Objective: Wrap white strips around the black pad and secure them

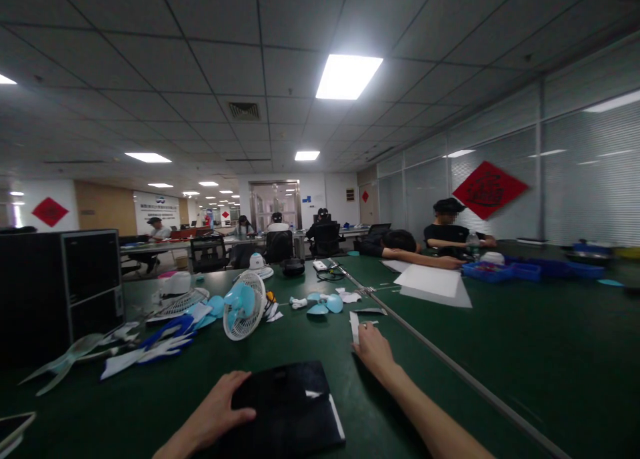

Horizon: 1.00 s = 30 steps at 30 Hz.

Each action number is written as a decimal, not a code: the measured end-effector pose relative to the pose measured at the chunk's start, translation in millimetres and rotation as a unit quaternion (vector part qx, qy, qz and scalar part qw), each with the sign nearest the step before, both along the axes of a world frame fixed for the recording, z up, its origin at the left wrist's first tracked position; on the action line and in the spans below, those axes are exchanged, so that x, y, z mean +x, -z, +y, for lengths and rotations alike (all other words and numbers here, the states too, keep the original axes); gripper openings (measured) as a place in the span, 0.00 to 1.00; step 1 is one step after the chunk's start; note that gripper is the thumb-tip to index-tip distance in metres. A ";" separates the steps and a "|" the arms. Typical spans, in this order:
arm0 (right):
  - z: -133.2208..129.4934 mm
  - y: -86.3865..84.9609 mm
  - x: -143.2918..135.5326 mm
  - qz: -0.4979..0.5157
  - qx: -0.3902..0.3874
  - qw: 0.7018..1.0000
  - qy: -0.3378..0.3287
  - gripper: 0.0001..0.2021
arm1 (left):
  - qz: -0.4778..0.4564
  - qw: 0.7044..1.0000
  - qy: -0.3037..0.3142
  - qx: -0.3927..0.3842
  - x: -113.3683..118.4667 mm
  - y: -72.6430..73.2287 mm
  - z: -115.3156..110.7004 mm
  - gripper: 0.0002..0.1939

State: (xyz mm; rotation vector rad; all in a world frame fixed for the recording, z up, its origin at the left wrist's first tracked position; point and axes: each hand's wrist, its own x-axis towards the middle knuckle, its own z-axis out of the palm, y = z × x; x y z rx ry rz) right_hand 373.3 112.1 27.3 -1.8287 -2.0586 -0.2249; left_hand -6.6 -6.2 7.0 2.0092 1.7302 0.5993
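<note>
The notebook [287,412], black and lying flat on the green table [300,342], sits under the fingers of the person's left hand [220,405] and reaches out to that hand's right. From where I stand, the left hand is spread wide, thumb and fingers apart at the near-left part of the cover; I can't tell whether any fingertip is tucked beneath it. A white edge runs along the notebook's far side from that hand.

The right hand [373,349] is out ahead of the notebook and to its right, fingers closed narrowly on a white paper strip [355,327]. Just beyond those fingers lies a thin dark piece [371,310], and past it to the left are loose blue fan blades [325,305]. A metal strip [450,359] crosses the table to the right of the right hand.

Ahead of the left hand stands a small fan [243,305], tilted, with a pair of gloves [147,355] to the left of it. A black computer case [33,292] rises farther left. Well ahead of the right hand are large white sheets [433,282], blue trays [487,272], and a person [397,242] with their head down on the table.
</note>
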 end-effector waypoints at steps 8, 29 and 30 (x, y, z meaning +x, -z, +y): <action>7.3 7.1 3.9 0.003 -0.035 0.999 0.019 0.12 | -0.018 0.999 -0.002 0.034 -4.4 11.1 8.8 0.44; -15.3 -44.5 39.6 0.110 0.079 0.990 0.039 0.13 | -0.016 0.999 -0.012 0.030 -0.1 5.9 8.4 0.43; -19.6 -46.1 34.4 0.142 0.095 0.985 0.016 0.13 | -0.018 0.999 -0.014 0.033 -0.5 7.4 9.6 0.42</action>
